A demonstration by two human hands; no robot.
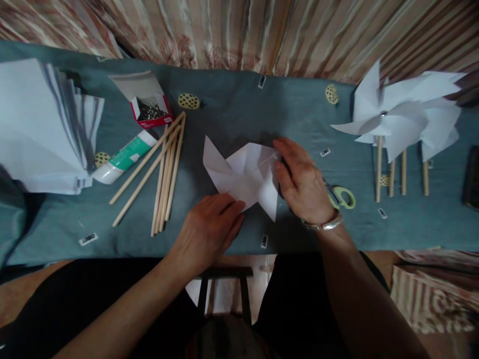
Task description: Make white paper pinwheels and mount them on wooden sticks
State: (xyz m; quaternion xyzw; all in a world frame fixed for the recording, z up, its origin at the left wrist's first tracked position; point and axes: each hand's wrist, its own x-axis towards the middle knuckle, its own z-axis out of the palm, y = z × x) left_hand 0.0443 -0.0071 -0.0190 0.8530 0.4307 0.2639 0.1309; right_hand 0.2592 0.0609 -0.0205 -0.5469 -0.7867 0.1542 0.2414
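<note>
A white paper pinwheel (245,179) without a stick lies on the cloth in front of me, some of its blades standing up. My left hand (211,224) is closed on its near edge, fingertips against the paper. At the far right corner, my right hand (301,182), with a bracelet at the wrist, holds the paper between thumb and fingers. The undersides of both hands' grips are hidden. Green-handled scissors (343,197) lie just right of my right hand, their blades partly covered by it.
To the left are several wooden sticks (170,177), a green-and-white glue tube (127,157), an open red box (152,112) of metal pins and a stack of white paper (41,129). Several finished pinwheels (398,112) on sticks lie at right. A striped curtain (232,35) hangs behind the table.
</note>
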